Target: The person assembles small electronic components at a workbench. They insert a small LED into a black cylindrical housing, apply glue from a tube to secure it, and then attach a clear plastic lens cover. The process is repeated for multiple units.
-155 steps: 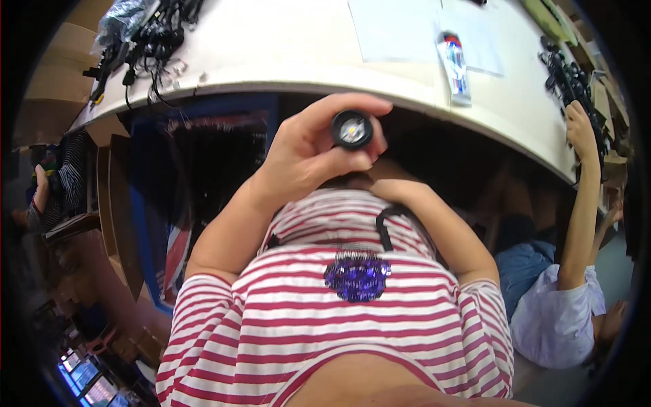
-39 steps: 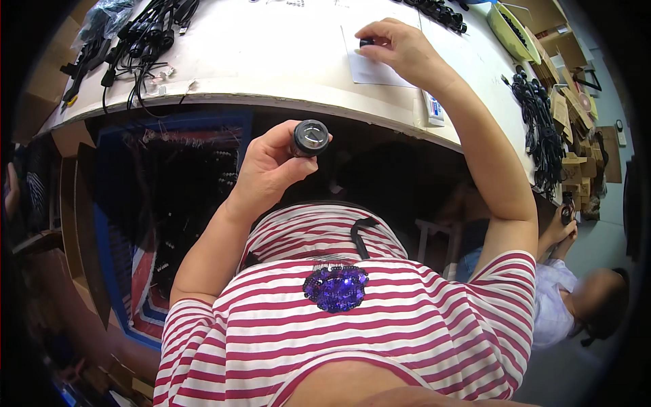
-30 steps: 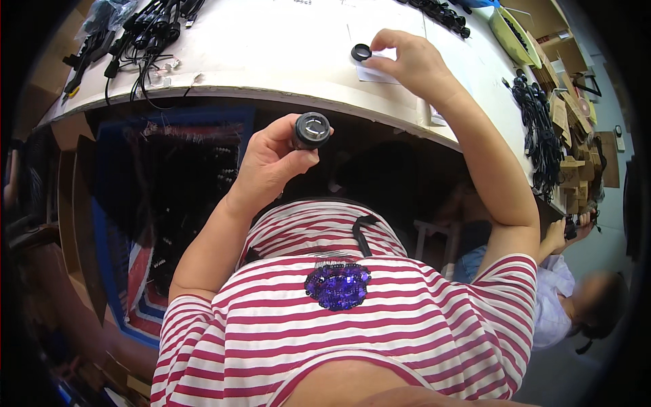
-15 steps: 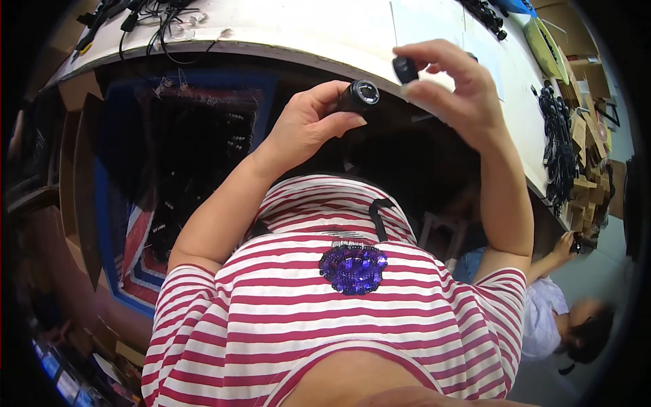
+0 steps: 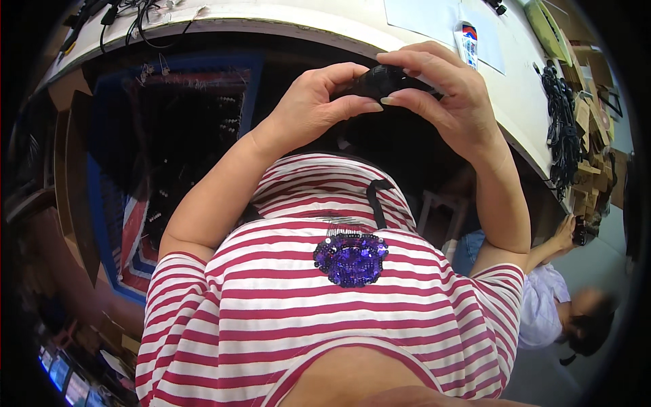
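Both hands meet in front of me at the table's near edge, around a short black cylinder (image 5: 380,81) that looks like a small flashlight body. My left hand (image 5: 317,98) is closed round its left end, thumb underneath. My right hand (image 5: 447,91) grips the right end, where a dark cap sits against the cylinder, fingers above and thumb below. The hands cover much of both parts, so I cannot tell whether the cap is seated.
On the white table (image 5: 325,15) lie a squeeze tube (image 5: 467,42), paper sheets (image 5: 420,17) and black cables (image 5: 139,20). A cable bundle (image 5: 561,129) and cardboard pieces (image 5: 588,149) line the right side. Below left is a blue-framed bin (image 5: 102,203). Another person (image 5: 546,305) works at right.
My right hand has come left and brought the black cap against the end of the cylinder, which was uncovered before. The squeeze tube now shows beyond my right hand.
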The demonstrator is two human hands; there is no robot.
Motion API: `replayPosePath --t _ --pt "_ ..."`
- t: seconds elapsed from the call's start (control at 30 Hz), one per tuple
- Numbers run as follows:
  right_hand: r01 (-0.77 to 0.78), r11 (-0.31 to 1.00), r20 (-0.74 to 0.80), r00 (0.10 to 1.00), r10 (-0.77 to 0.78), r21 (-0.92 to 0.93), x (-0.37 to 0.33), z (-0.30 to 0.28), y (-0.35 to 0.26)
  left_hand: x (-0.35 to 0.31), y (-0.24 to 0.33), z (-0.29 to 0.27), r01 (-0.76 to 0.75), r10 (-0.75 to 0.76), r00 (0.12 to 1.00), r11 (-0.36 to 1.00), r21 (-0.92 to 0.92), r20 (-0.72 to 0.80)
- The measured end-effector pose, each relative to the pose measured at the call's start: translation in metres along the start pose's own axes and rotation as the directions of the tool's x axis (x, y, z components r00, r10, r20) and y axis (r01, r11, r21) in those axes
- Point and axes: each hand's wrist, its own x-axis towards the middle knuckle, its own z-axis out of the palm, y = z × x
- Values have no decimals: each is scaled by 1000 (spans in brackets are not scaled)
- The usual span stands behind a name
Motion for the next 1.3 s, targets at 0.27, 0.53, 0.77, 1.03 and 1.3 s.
replayPosePath --t 0.27,0.53,0.77,1.03,1.3 --pt "-38 999 84 996 40 -21 -9 -8 -8 -2 -2 1 66 -54 986 995 -72 159" --pt "-100 993 51 993 103 -61 -17 -8 -11 4 -4 12 -24 19 997 998 60 81" --pt "-46 995 89 994 55 -93 -24 -7 -4 3 -9 12 37 -39 988 999 12 149" --pt "-175 980 25 984 178 -99 -29 -2 -5 5 -9 17 -64 58 998 984 168 37" --pt "-234 970 -43 972 232 -72 -31 2 -10 7 -9 18 -94 89 996 959 266 30"
